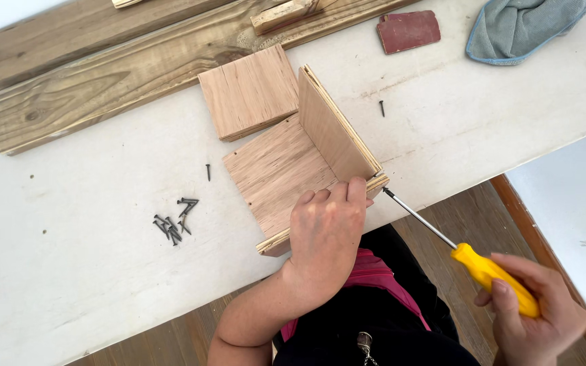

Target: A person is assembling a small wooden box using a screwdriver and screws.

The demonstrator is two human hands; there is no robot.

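**Screwdriver at the plywood corner**

Right hand [534, 318], low at the frame's edge, is clamped on a yellow-handled screwdriver [493, 274], its tip touching the plywood corner piece [293, 166]. Left hand [327, 230] presses flat on that piece at the tabletop [89, 291] edge. Loose screws [174, 224] lie nearby.

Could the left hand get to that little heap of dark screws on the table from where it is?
Probably yes. The left hand rests on the plywood corner piece, and the heap of screws lies on bare table beside it, nothing between. It would have to let go first.
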